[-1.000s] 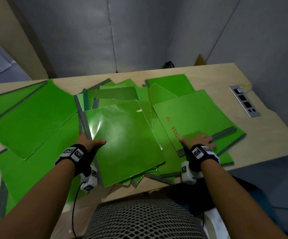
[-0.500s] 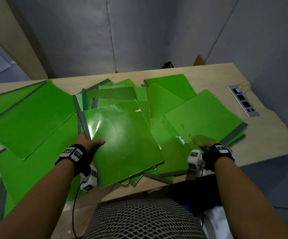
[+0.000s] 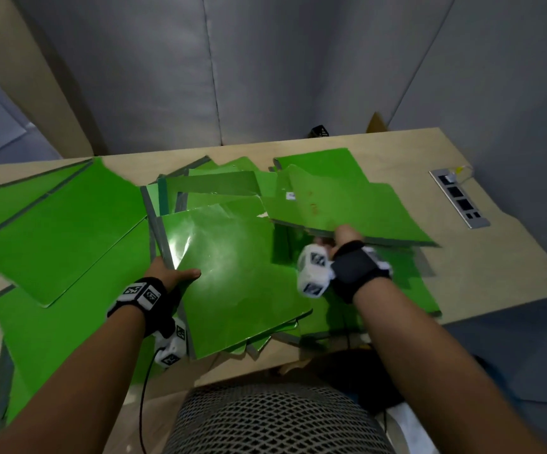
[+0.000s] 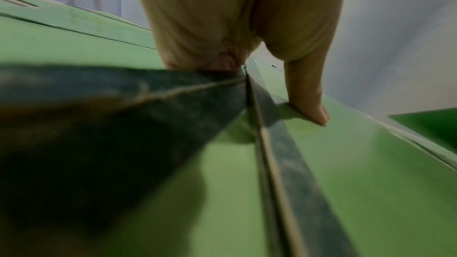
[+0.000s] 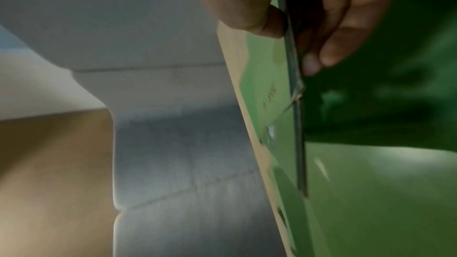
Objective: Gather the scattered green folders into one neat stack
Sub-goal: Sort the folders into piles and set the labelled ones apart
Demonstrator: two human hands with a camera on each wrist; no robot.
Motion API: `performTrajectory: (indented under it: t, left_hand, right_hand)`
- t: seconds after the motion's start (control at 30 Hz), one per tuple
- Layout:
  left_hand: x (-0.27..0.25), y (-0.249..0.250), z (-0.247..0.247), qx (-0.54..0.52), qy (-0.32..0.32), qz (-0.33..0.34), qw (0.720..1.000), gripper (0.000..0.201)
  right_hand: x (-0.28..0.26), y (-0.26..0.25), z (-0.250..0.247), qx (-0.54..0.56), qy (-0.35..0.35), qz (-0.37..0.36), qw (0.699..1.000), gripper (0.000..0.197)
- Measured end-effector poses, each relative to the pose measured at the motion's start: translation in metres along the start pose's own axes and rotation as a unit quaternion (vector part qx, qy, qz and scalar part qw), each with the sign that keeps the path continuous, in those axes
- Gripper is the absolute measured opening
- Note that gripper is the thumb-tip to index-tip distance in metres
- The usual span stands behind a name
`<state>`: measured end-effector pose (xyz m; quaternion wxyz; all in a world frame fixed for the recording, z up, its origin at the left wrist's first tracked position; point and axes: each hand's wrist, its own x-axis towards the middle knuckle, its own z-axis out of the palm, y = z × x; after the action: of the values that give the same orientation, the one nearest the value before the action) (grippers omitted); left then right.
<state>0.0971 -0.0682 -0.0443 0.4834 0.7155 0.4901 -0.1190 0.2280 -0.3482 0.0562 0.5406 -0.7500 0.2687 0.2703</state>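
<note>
The left hand (image 4: 235, 19) fills the top of the view, its palm down against the grey spine (image 4: 279, 155) of a green folder (image 4: 346, 173). The thumb (image 4: 306, 93) reaches forward and presses its tip onto the folder's cover, just right of the spine. The fingers are hidden beneath a second grey-edged folder (image 4: 103, 124) at the near left. More green folders (image 4: 74, 32) lie far left, and another (image 4: 430, 124) shows at the right edge. A grey wall (image 4: 395, 36) stands behind.
</note>
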Motion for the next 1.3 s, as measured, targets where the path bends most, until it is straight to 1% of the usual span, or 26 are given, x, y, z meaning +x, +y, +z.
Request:
performTrajectory:
  t: [0.03,0.07,0.1,0.17,0.2,0.23,0.27,0.3,0.33,0.37,0.4,0.43,0.5,0.53,0.57,0.63,0.73,0.83,0.93,1.0,1.03,1.07,1.13,1.17,1.27,1.3]
  left_hand:
    - [0.0,0.0,0.0,-0.001,-0.002,0.001,1.0,0.091]
    - [0.0,0.001,-0.001,-0.001,-0.004,0.002,1.0,0.092]
    - [0.0,0.002,-0.001,-0.003,-0.005,0.002,1.0,0.092]
    - [-0.002,0.003,-0.002,-0.006,-0.004,0.001,1.0,0.091]
    - [-0.002,0.003,-0.001,-0.006,-0.003,0.0,1.0,0.09]
    - [-0.003,0.003,-0.001,-0.007,-0.002,0.0,1.0,0.091]
    - [-0.002,0.002,-0.001,-0.008,-0.001,-0.001,1.0,0.091]
    - [-0.003,0.002,-0.001,-0.007,-0.001,-0.002,1.0,0.092]
    - [-0.003,0.002,-0.001,-0.004,-0.001,0.001,1.0,0.092]
    - [-0.003,0.002,-0.002,-0.003,0.001,0.002,1.0,0.092]
    - [-0.003,0.001,-0.002,-0.005,0.0,0.002,1.0,0.093]
    - [-0.003,0.001,-0.002,-0.008,-0.002,-0.001,1.0,0.093]
    - [-0.002,0.001,-0.002,-0.013,-0.007,-0.008,1.0,0.094]
    - [-0.001,0.0,-0.002,-0.017,-0.009,-0.01,1.0,0.095]
    - [-0.001,0.0,-0.002,-0.022,-0.011,-0.014,1.0,0.096]
    - [-0.001,0.0,-0.002,-0.027,-0.012,-0.015,0.999,0.095]
    - [-0.001,0.0,-0.002,-0.009,-0.016,-0.012,1.0,0.094]
    - [0.0,0.001,-0.003,0.006,-0.021,-0.01,1.0,0.097]
    - [0.001,0.002,-0.004,0.018,-0.017,-0.006,1.0,0.096]
    - [0.0,0.004,-0.004,0.024,-0.018,-0.007,1.0,0.098]
    - [-0.001,0.005,-0.005,0.025,-0.018,-0.007,1.0,0.098]
    - [-0.003,0.006,-0.005,0.024,-0.019,-0.012,0.999,0.097]
    - [-0.005,0.008,-0.006,0.017,-0.021,-0.011,1.0,0.096]
    - [-0.008,0.009,-0.006,0.012,-0.024,-0.006,1.0,0.096]
    - [-0.008,0.005,-0.006,-0.012,-0.024,-0.005,1.0,0.099]
    - [-0.011,0.004,-0.005,-0.054,-0.026,-0.002,0.998,0.098]
  right_hand:
    - [0.003,0.009,0.022,0.084,-0.002,0.035,0.996,0.013]
    - [0.004,0.021,0.04,0.116,-0.009,0.046,0.992,0.016]
    - [-0.006,0.031,0.058,0.138,-0.04,0.065,0.987,0.017]
    - [-0.03,0.043,0.08,0.107,-0.136,0.104,0.979,0.024]
    - [-0.035,0.046,0.085,0.064,-0.178,0.091,0.978,0.026]
    - [-0.036,0.045,0.088,0.019,-0.204,0.065,0.977,0.025]
    - [-0.032,0.04,0.089,-0.037,-0.202,0.008,0.979,0.022]
    - [-0.022,0.034,0.089,-0.114,-0.17,-0.069,0.976,0.02]
    - [-0.008,0.026,0.087,-0.212,-0.122,-0.149,0.958,0.021]
    - [0.008,0.015,0.082,-0.301,-0.08,-0.212,0.926,0.023]
    - [0.022,0.002,0.076,-0.376,-0.05,-0.247,0.891,0.027]
    - [0.037,-0.008,0.071,-0.439,-0.03,-0.265,0.858,0.034]
    - [0.069,-0.025,0.057,-0.543,0.008,-0.267,0.796,0.06]
    - [0.083,-0.031,0.052,-0.58,0.024,-0.258,0.772,0.075]
    - [0.095,-0.037,0.047,-0.603,0.032,-0.249,0.757,0.088]
    - [0.114,-0.047,0.041,-0.618,0.032,-0.234,0.75,0.1]
    - [0.135,-0.057,0.037,-0.637,0.014,-0.219,0.739,0.108]
    - [0.146,-0.057,0.039,-0.662,-0.011,-0.209,0.719,0.119]
    - [0.153,-0.058,0.041,-0.669,-0.02,-0.213,0.712,0.125]
    - [0.154,-0.061,0.042,-0.674,-0.001,-0.215,0.706,0.125]
    - [0.153,-0.063,0.042,-0.672,0.006,-0.21,0.71,0.124]
    - [0.151,-0.065,0.041,-0.661,0.005,-0.198,0.724,0.123]
    - [0.147,-0.064,0.036,-0.615,-0.021,-0.162,0.771,0.123]
    - [0.143,-0.062,0.034,-0.595,-0.031,-0.144,0.79,0.121]
    - [0.124,-0.046,0.033,-0.549,-0.027,-0.121,0.826,0.113]
    - [0.114,-0.036,0.035,-0.533,-0.024,-0.118,0.838,0.111]
